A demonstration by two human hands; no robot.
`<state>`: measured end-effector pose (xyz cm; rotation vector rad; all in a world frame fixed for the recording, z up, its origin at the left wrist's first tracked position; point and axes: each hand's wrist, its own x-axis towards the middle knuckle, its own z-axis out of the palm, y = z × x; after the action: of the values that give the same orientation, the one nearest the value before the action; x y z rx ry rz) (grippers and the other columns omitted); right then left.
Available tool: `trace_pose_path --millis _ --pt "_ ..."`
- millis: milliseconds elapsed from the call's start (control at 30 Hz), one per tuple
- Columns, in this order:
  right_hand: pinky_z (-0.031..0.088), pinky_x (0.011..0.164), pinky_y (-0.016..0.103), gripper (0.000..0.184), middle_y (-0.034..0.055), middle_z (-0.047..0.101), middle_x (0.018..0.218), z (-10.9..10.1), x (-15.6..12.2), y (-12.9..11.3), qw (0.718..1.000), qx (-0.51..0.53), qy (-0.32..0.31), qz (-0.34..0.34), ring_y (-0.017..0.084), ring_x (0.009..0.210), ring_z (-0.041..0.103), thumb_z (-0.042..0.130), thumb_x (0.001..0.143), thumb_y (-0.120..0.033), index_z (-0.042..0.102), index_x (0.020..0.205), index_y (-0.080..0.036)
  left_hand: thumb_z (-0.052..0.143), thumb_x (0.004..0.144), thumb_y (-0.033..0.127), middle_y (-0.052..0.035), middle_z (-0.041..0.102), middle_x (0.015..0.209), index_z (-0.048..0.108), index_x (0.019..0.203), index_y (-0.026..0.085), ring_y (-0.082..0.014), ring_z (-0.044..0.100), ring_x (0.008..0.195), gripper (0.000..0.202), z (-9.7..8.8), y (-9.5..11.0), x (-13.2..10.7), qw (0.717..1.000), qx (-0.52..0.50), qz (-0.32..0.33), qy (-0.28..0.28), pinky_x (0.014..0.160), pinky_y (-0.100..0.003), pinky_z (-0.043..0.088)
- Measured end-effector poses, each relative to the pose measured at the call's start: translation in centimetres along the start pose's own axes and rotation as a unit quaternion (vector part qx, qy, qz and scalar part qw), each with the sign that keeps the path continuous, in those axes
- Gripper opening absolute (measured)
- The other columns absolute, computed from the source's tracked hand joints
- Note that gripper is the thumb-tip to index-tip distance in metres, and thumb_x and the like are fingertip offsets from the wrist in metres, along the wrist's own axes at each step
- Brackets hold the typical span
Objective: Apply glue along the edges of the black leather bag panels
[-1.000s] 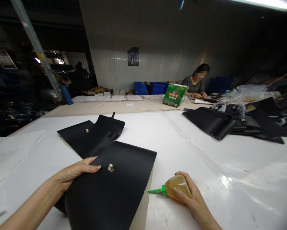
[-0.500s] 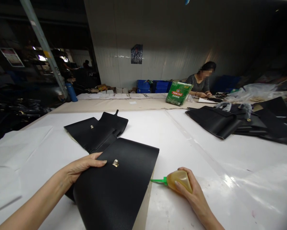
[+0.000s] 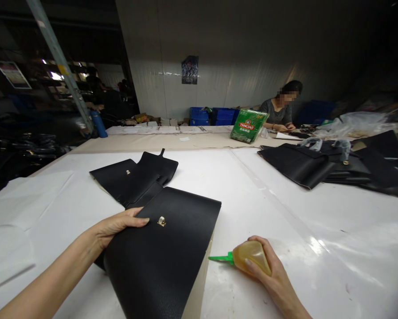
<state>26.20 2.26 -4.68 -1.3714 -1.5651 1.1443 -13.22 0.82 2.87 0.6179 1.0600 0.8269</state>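
My left hand [image 3: 124,223] grips the left edge of a black leather bag panel [image 3: 162,257], thumb on top and fingers hidden beneath. The panel bends over toward me, and a small gold clasp [image 3: 161,221] sits near its far end. Along its right side a pale underside shows. My right hand [image 3: 272,266] is closed around a squeeze bottle [image 3: 251,257] of amber liquid, with a green nozzle [image 3: 220,258] pointing left. The nozzle's tip is at the panel's right edge; whether it touches I cannot tell. Another black leather piece [image 3: 135,177] with a clasp and strap lies just beyond.
Black leather bag pieces [image 3: 335,166] are piled at the right of the white table [image 3: 252,199]. A green Tsingtao pack [image 3: 248,126] stands farther back, near a seated person [image 3: 278,110]. White sheets [image 3: 16,221] lie at left; a blue bottle [image 3: 98,124] stands by a slanted post [image 3: 61,66].
My right hand and the bottle have moved slightly down and toward me, the nozzle tip sliding a little along the panel's right edge. My left hand keeps its hold.
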Motion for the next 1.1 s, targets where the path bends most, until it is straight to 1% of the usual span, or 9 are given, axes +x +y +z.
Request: trace_pose_path --millis 200,400,500,600,667,867,1000,1033,1100 --pt "0.048 0.065 0.032 0.050 0.0027 0.061 0.092 0.5 -1.2 -0.2 0.999 0.032 -0.020 0.010 0.023 0.074 0.061 0.059 0.073 -0.056 0.043 0.109 -0.026 0.065 0.078 0.013 -0.0205 0.069 0.109 0.046 0.131 0.011 -0.0344 0.065 0.100 0.056 -0.4 -0.3 -0.1 1.000 -0.001 -0.003 -0.002 0.098 -0.055 0.039" --pt "0.046 0.074 0.033 0.047 0.0033 0.060 0.099 0.4 0.2 -0.7 0.999 0.010 0.044 0.004 0.025 0.086 0.061 0.062 0.072 -0.054 0.049 0.107 -0.025 0.065 0.078 0.014 -0.0203 0.068 0.111 0.048 0.129 0.012 -0.0352 0.064 0.103 0.054 -0.9 -0.5 0.4 1.000 0.006 0.007 -0.004 0.098 -0.055 0.040" --pt "0.046 0.073 0.033 0.046 0.0018 0.062 0.093 0.8 -0.7 -0.2 1.000 0.007 0.021 0.007 0.024 0.080 0.062 0.061 0.073 -0.053 0.047 0.108 -0.025 0.065 0.078 0.014 -0.0199 0.068 0.111 0.048 0.130 0.013 -0.0350 0.064 0.102 0.055 -0.9 -0.4 0.4 1.000 0.005 0.007 -0.006 0.098 -0.054 0.040" --pt "0.046 0.066 0.030 0.048 -0.0001 0.063 0.087 1.2 -2.5 0.1 0.999 0.037 -0.034 0.020 0.022 0.072 0.062 0.060 0.074 -0.053 0.044 0.111 -0.027 0.066 0.077 0.014 -0.0194 0.069 0.109 0.048 0.130 0.013 -0.0344 0.065 0.100 0.056 -0.8 -0.4 0.2 1.000 0.005 0.006 -0.004 0.097 -0.053 0.041" --pt "0.047 0.065 0.030 0.049 0.0004 0.062 0.089 1.2 -3.2 0.0 0.997 0.046 -0.055 0.023 0.022 0.072 0.062 0.061 0.073 -0.054 0.044 0.110 -0.026 0.067 0.077 0.014 -0.0188 0.069 0.107 0.047 0.130 0.013 -0.0325 0.067 0.096 0.057 -0.6 -0.4 0.0 1.000 0.004 0.006 -0.001 0.096 -0.051 0.042" --pt "0.046 0.072 0.031 0.050 0.0016 0.061 0.095 0.9 -2.7 -0.8 1.000 0.009 -0.002 0.026 0.023 0.080 0.061 0.061 0.075 -0.054 0.042 0.112 -0.026 0.066 0.077 0.012 -0.0192 0.069 0.108 0.047 0.130 0.013 -0.0298 0.068 0.091 0.056 -0.5 -0.5 0.4 1.000 -0.008 -0.001 -0.002 0.095 -0.052 0.043" --pt "0.047 0.064 0.030 0.049 0.0006 0.062 0.087 1.3 -3.5 -0.5 0.997 0.045 -0.063 0.015 0.021 0.071 0.063 0.059 0.073 -0.056 0.043 0.109 -0.026 0.066 0.077 0.013 -0.0198 0.069 0.107 0.051 0.126 0.013 -0.0317 0.067 0.094 0.051 -1.2 -0.7 0.9 1.000 -0.010 0.000 -0.006 0.093 -0.053 0.045" --pt "0.047 0.064 0.030 0.050 0.0010 0.062 0.087 1.3 -3.6 -0.5 0.997 0.045 -0.069 0.014 0.022 0.071 0.063 0.059 0.073 -0.056 0.043 0.108 -0.025 0.066 0.077 0.013 -0.0199 0.070 0.107 0.052 0.125 0.012 -0.0316 0.067 0.094 0.049 -1.3 -0.7 1.0 1.000 -0.008 0.001 -0.006 0.093 -0.052 0.045" --pt "0.047 0.067 0.030 0.050 0.0023 0.062 0.091 1.3 -3.6 -0.5 0.998 0.029 -0.048 0.014 0.023 0.075 0.063 0.059 0.073 -0.057 0.043 0.109 -0.025 0.066 0.077 0.014 -0.0197 0.070 0.107 0.053 0.123 0.012 -0.0312 0.067 0.095 0.048 -1.3 -0.6 1.0 1.000 -0.006 0.003 -0.005 0.093 -0.050 0.046"
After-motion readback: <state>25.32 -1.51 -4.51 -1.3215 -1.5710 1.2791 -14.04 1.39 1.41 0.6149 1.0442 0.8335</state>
